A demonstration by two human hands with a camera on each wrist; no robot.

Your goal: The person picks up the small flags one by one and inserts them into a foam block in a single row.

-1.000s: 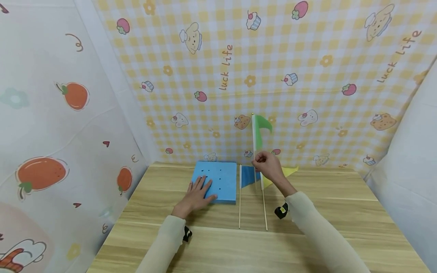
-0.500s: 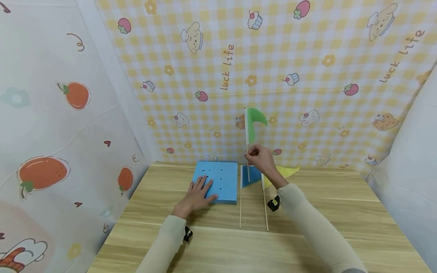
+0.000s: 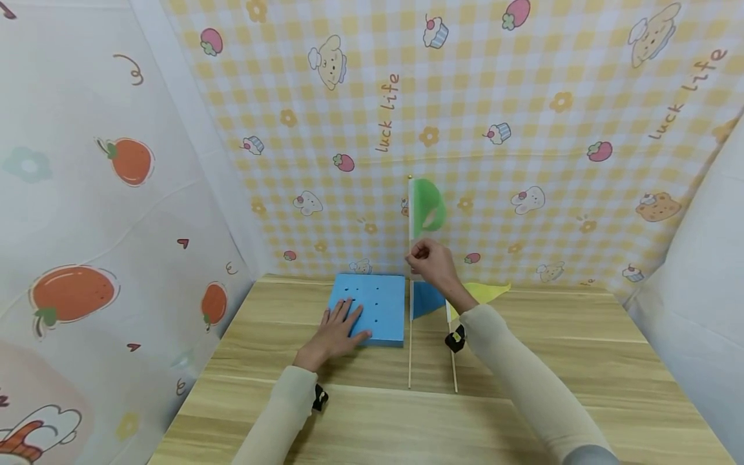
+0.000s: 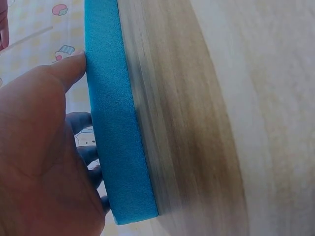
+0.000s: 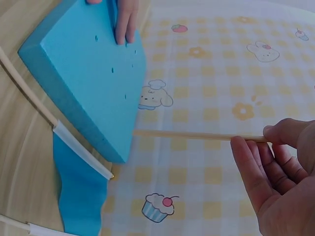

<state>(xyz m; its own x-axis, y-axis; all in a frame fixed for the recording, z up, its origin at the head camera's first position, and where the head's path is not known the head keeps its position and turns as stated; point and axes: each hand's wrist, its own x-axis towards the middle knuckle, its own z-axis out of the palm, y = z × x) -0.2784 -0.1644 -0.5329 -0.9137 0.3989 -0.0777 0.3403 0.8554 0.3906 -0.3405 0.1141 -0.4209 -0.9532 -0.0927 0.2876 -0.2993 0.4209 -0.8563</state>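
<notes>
A blue foam block (image 3: 388, 332) with several small holes in its top lies at the back of the table. My left hand (image 3: 334, 332) rests on its left part, fingers spread and straight. Between thumb and fingers, my right hand (image 3: 433, 263) pinches the thin wooden stick (image 5: 197, 135) of a green flag (image 3: 428, 194). The flag stands upright and raised, its cloth curling above the hand. In the right wrist view, the stick's lower end overlaps the block's edge. Just right of the block lies a blue flag (image 3: 429, 301), partly behind the raised stick in the head view.
A yellow flag (image 3: 491, 292) on a stick lies right of the blue one, partly under my right forearm. The wooden table (image 3: 372, 426) meets a yellow checked cloth backdrop (image 3: 465, 77) behind and white cloth at both sides.
My right hand has moved left and up with the green flag, toward the block's right edge. The left hand stays on the block.
</notes>
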